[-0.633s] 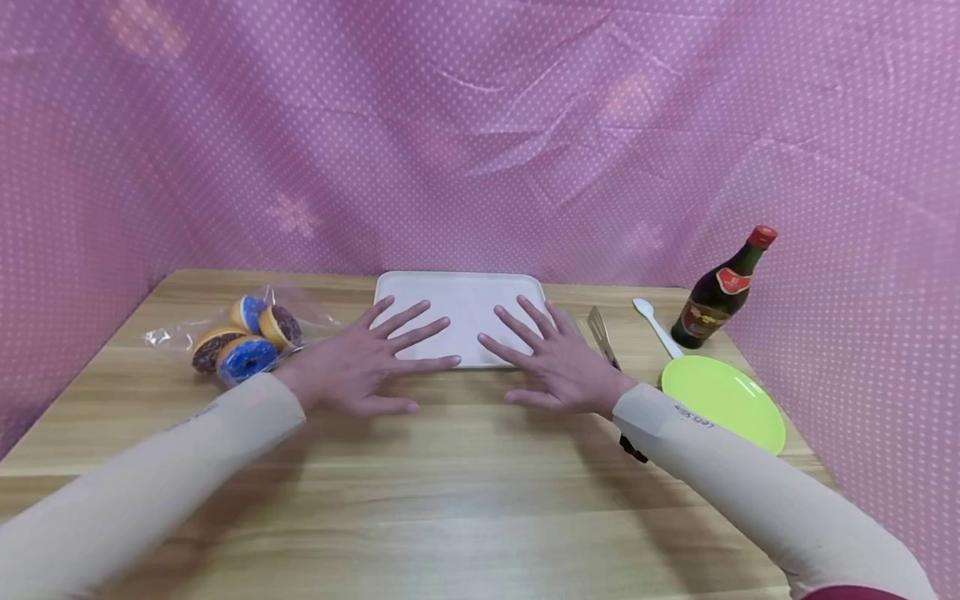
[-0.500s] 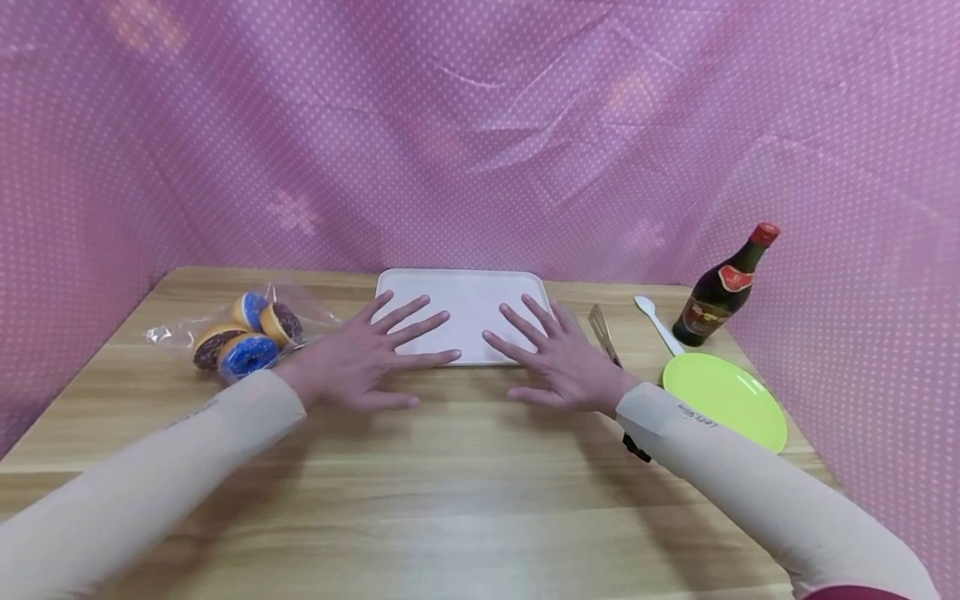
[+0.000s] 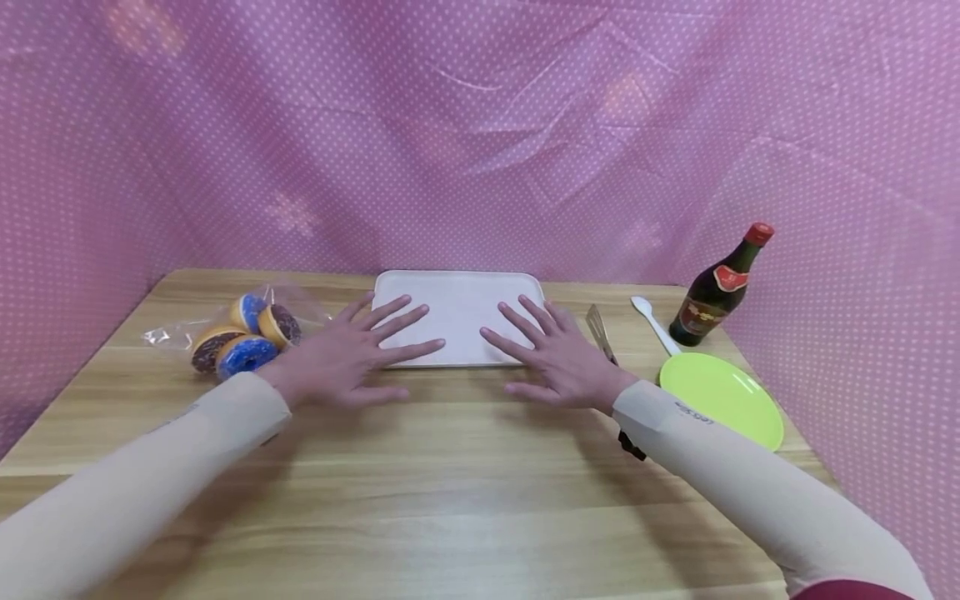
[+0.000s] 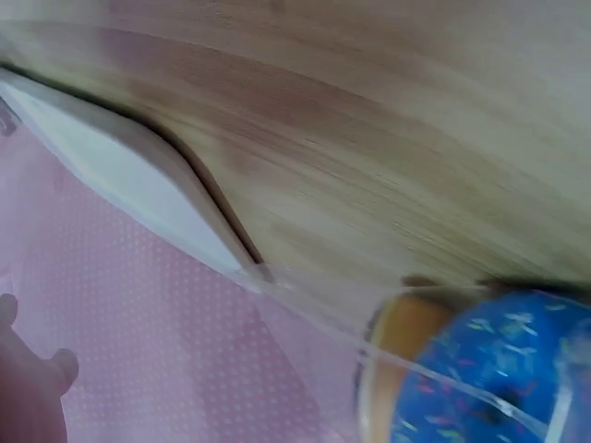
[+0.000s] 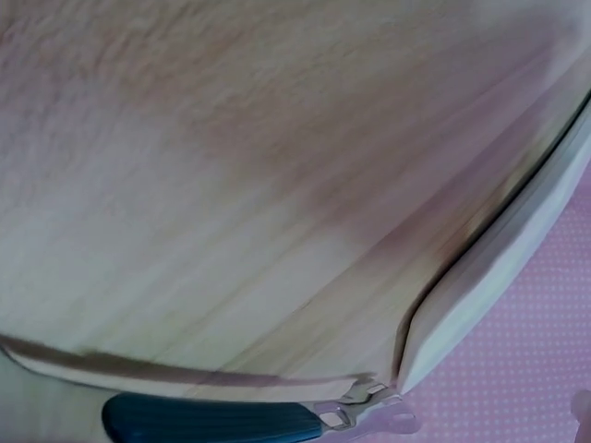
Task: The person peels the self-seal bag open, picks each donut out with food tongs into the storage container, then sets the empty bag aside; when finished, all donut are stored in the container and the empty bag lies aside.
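Observation:
Both hands are spread above the wooden table, palms down and holding nothing. My left hand (image 3: 337,358) has straight fingers that overlap the left part of a white rectangular tray (image 3: 459,304) in the head view. Beside its wrist lies a clear plastic bag of several doughnuts (image 3: 246,357), blue-iced and chocolate-iced; a blue doughnut (image 4: 499,369) shows large in the left wrist view. My right hand (image 3: 562,358) fans its fingers over the tray's right part. Close to it lies a metal slotted turner (image 3: 598,329), whose dark handle (image 5: 217,420) appears in the right wrist view; the forearm partly hides it.
A lime-green plate (image 3: 723,400) lies at the right, with a white spoon (image 3: 655,323) reaching back from its rim. Behind the plate stands a dark bottle (image 3: 711,296) with a red cap. Pink dotted cloth (image 3: 480,150) hangs along the table's back and sides.
My left hand has drawn slightly to the left, away from the right hand, fingers still spread. The right hand has hardly moved, and the objects stay where they were.

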